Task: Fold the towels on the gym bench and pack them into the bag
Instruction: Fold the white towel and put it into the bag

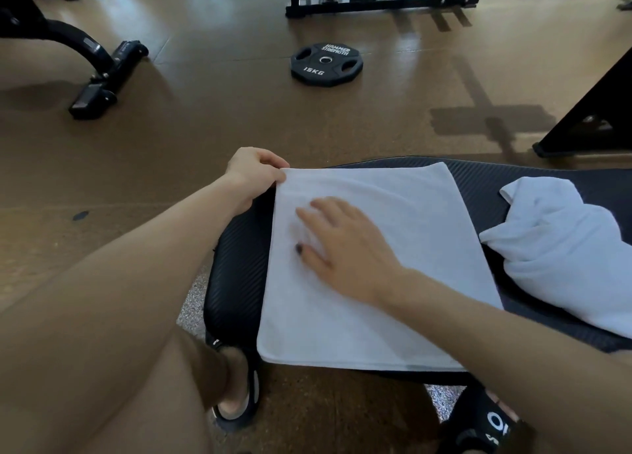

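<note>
A white towel (403,214) lies flat and squared on the black gym bench (239,269), covering its left end. My left hand (251,176) pinches the towel's far left corner at the bench edge. My right hand (345,248) rests flat on the towel's middle, fingers straight and spread. A second white towel (561,248) lies crumpled on the bench to the right. No bag is in view.
A black 15 kg weight plate (326,64) lies on the brown floor beyond the bench. Black machine legs (99,77) stand at far left, a rack base (379,4) at the back, and a dark frame (588,125) at right. My sandalled feet (236,399) are beneath the bench.
</note>
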### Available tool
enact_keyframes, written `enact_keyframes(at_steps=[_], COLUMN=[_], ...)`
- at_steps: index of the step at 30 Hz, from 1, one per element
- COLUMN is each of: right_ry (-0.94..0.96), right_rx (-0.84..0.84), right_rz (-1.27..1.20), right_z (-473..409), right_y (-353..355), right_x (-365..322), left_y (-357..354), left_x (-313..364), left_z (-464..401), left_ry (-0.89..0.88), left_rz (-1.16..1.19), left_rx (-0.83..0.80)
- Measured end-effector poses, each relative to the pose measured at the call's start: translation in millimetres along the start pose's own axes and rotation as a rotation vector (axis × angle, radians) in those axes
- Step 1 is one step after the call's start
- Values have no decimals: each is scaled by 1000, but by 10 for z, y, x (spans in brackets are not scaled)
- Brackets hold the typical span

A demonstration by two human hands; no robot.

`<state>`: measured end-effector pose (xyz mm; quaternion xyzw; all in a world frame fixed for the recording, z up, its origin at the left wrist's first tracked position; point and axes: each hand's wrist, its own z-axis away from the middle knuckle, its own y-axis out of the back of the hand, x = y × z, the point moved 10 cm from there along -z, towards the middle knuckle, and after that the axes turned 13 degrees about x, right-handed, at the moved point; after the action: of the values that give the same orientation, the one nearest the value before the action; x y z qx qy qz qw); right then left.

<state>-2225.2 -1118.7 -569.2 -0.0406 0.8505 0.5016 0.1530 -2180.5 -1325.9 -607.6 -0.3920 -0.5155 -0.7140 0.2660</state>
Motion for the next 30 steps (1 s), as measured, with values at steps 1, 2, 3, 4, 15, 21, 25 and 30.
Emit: enact_keyframes(at_steps=[1, 2, 3, 4, 15, 21, 25, 30], right_ry=[25, 58, 101, 147, 307, 282, 261, 232], right_rx=[-11, -33, -67, -103, -193, -194, -204, -194], right_rz=[-27, -60, -100, -137, -108, -127, -184, -230], right_z=[44, 97, 169, 258, 690, 745, 757, 720], right_y=[18, 32, 40, 42, -102, -84, -70, -58], right_x=[-202, -403, -604, -789, -1211, -1195, -1220, -1268], left_y=[-4, -9, -13, -13, 4, -10, -28, -34], left_x=[4, 9, 9, 7, 18, -23, -66, -80], left_z=[1, 9, 19, 33, 69, 26, -2, -23], left_ry=[-1, -2, 0, 2, 10, 68, 112, 135], left_rz=[6, 12, 16, 19, 59, 101, 131, 141], left_rx=[-4, -10, -15, -18, -22, -18, -18, -7])
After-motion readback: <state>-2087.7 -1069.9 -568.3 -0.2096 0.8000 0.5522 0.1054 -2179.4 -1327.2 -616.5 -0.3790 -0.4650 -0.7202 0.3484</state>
